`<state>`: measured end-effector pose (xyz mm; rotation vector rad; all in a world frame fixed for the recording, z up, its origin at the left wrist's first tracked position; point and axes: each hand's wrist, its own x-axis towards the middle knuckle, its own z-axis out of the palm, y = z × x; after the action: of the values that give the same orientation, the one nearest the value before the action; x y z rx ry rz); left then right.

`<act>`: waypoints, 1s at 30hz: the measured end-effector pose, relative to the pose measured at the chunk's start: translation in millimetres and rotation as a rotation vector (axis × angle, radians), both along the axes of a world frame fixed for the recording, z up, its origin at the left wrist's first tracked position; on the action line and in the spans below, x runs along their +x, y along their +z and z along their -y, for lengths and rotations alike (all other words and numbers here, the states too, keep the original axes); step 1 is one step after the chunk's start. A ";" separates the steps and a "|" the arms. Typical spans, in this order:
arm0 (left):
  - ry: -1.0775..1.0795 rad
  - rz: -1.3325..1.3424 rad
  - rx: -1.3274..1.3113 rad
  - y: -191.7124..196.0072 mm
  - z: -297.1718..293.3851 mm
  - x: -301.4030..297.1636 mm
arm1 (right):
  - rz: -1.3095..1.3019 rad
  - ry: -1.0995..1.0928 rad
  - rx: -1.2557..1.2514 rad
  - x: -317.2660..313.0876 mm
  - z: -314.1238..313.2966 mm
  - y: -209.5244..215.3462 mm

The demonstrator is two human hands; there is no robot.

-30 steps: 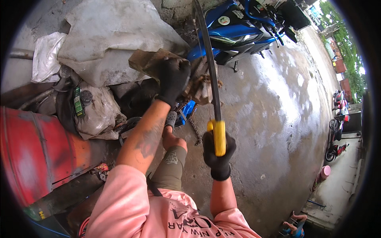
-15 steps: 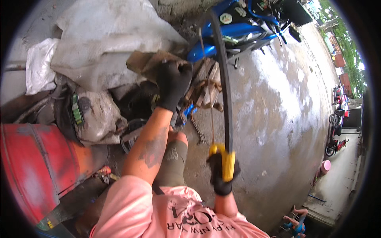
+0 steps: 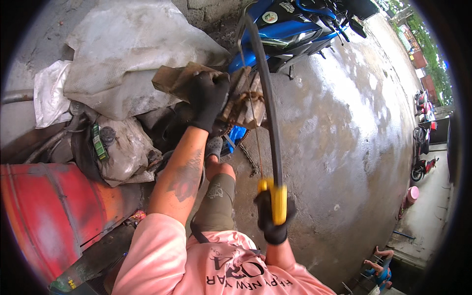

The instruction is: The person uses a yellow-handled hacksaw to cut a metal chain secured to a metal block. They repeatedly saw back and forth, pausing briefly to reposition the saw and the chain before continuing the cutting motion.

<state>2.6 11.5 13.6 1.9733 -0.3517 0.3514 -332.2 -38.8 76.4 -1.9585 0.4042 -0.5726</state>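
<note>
My left hand (image 3: 210,98), in a black glove, is closed on a rough wooden block (image 3: 179,81) whose end sticks out on its left. Right beside that hand are more weathered wood pieces (image 3: 251,105), clustered together. In the lower middle my right hand (image 3: 275,216), also gloved in black, wraps round the yellow handle of a bow saw (image 3: 279,202). The saw's dark curved frame reaches up past the wood. Its thin rusty blade passes across the wood pieces, close to my left hand. What supports the wood is mostly hidden.
A blue motorcycle (image 3: 290,37) stands beyond the wood. At left are a pale sheet (image 3: 132,49), a stuffed sack (image 3: 125,147) and a red drum (image 3: 44,201). Wet concrete floor (image 3: 334,162) stretches right. Another person (image 3: 381,270) sits at the far lower right.
The view has shifted slightly, and the wood and motorcycle appear a little further left. The saw handle sits slightly farther from the wood. Both hands keep their holds.
</note>
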 end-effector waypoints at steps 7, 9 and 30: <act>-0.019 -0.052 0.073 2.8 -0.6 -2.5 | -0.107 0.016 -0.203 -27.4 21.2 -22.9; -0.032 -0.068 0.101 6.2 0.5 -5.4 | 0.046 0.045 -0.386 49.5 27.6 -0.5; -0.086 -0.290 1.007 21.5 -55.9 76.5 | -0.012 0.049 0.095 51.7 52.6 15.1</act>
<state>79.0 67.5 35.1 2.9251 -0.4740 -0.2369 -280.5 -91.5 91.5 -1.8764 0.3839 -0.5015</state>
